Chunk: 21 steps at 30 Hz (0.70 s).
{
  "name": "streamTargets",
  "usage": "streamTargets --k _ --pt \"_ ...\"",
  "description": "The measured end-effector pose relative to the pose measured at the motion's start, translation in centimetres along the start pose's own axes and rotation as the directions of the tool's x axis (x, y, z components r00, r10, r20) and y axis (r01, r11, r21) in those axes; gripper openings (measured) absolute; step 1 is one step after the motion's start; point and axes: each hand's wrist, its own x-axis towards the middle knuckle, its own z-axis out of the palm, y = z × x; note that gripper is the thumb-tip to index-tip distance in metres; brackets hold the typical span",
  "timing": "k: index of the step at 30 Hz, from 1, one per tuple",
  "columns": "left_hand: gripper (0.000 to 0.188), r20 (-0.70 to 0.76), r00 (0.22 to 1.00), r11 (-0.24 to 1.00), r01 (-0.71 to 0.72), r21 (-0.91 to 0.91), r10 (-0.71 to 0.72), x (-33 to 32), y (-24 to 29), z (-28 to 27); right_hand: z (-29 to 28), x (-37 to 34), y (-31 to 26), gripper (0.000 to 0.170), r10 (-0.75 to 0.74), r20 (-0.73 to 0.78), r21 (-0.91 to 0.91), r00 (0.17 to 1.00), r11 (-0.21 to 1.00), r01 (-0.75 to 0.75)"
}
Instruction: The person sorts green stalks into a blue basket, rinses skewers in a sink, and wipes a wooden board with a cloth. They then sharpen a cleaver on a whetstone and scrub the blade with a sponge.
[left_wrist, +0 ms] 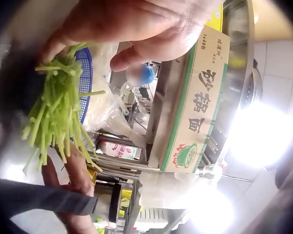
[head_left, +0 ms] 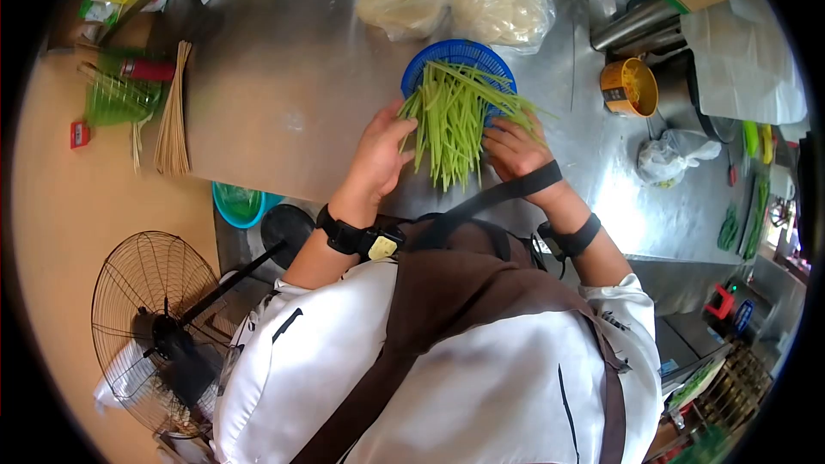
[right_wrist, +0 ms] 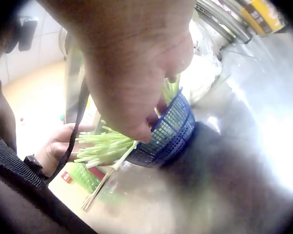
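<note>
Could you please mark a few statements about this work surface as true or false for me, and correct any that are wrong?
1. The green stalks all lie wholly inside the basket. False: many reach over the rim of the blue basket towards the person.
2. The left hand and the right hand are on opposite sides of the stalks. True.
3. The yellow tub stands to the left of the basket. False: it stands to the right.
4. Clear plastic bags lie beyond the basket. True.
5. The fan is on the person's right. False: it is on the left.
</note>
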Motion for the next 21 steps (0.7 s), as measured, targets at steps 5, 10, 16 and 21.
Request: streamTargets --k 5,10,16,21 --pt "0.060 -0.073 0.996 0.997 -0.050 0.066 0.055 -0.3 -1.1 -0.6 -1.2 -0.3 -1.1 0.027 -0.013 0.015 -0.008 1.000 1.000 0.013" --pt "0.053 -0.156 0.979 0.985 -0.110 0.135 0.130 0.8 -2.4 -2.0 -1.7 -1.8 -1.8 0.027 -0.014 0.002 -0.024 1.000 1.000 0.014" --pt "0.039 -0.105 0.993 0.987 0.064 0.147 -0.049 2.9 -2.2 -4.4 -2.4 -3.3 -2.8 0.028 0.003 0.007 -0.006 1.000 1.000 -0.003" --pt "0.037 -0.118 0.993 0.970 -0.002 0.241 0.031 4.1 -2.1 -4.3 -3.0 -4.5 -3.7 0.026 0.014 -0.048 0.011 0.999 1.000 -0.014"
